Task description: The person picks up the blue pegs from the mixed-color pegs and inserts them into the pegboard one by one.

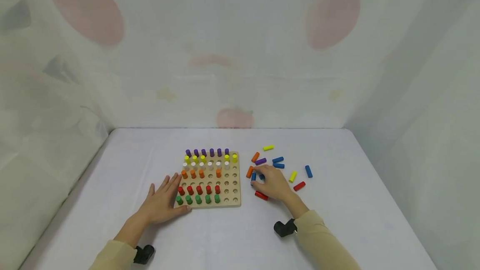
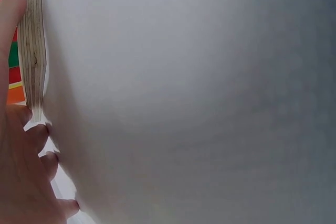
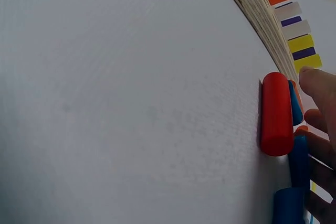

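Observation:
The wooden pegboard (image 1: 233, 178) lies flat, with rows of purple, yellow, white, orange, red and green pegs standing in its holes. My left hand (image 1: 162, 203) rests at the board's left side, fingers spread along that edge and thumb at the near left corner. To the right of the board, my right hand (image 1: 276, 183) reaches down over loose pegs. Its thumb and fingers are apart, near an orange peg (image 1: 249, 172) and a blue peg (image 1: 253, 178). In the right wrist view, a red peg (image 3: 276, 114) lies beside the hand, and no held peg shows between the fingers.
More loose pegs lie around the right hand: a purple peg (image 1: 260, 161), a yellow peg (image 1: 292, 176), a blue peg (image 1: 308, 171) and a red peg (image 1: 299, 186) among them. A white cloth covers the table (image 1: 337, 224); patterned curtains stand behind and at both sides.

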Available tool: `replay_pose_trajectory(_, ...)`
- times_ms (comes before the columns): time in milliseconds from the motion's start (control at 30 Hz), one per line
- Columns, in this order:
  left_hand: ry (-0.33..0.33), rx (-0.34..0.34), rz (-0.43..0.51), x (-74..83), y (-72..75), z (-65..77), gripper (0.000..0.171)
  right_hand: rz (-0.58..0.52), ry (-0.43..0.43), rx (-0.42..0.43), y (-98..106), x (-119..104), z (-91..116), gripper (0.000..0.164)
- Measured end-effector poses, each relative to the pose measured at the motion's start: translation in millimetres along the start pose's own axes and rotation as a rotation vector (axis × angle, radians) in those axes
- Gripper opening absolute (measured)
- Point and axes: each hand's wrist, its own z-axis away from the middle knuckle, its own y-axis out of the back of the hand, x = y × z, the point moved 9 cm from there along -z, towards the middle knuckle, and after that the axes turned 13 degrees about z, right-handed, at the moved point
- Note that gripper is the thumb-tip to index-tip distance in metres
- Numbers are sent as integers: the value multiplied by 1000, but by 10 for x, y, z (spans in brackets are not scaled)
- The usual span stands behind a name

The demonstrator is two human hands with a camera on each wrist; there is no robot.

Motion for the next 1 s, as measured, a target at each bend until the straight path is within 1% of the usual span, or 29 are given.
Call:
replay_pose_trajectory(100,-1,1,-1,2,1,2,108,5,-6,2,-13,3,1,51)
replay_pose_trajectory(367,-1,0,-2,7,7,-1,108,29,20,24,-26,-7,-16,50)
replay_pose_trajectory(667,1,-5,-4,24,15,11,108,45,24,9,-18,-31,-2,50)
replay_pose_trajectory(867,4,-4,2,36,26,15,108,54,41,18,-10,-43,-8,48)
replay_pose_trajectory(1000,10,-7,2,36,32,16,108,43,35,15,-13,-37,-22,46)
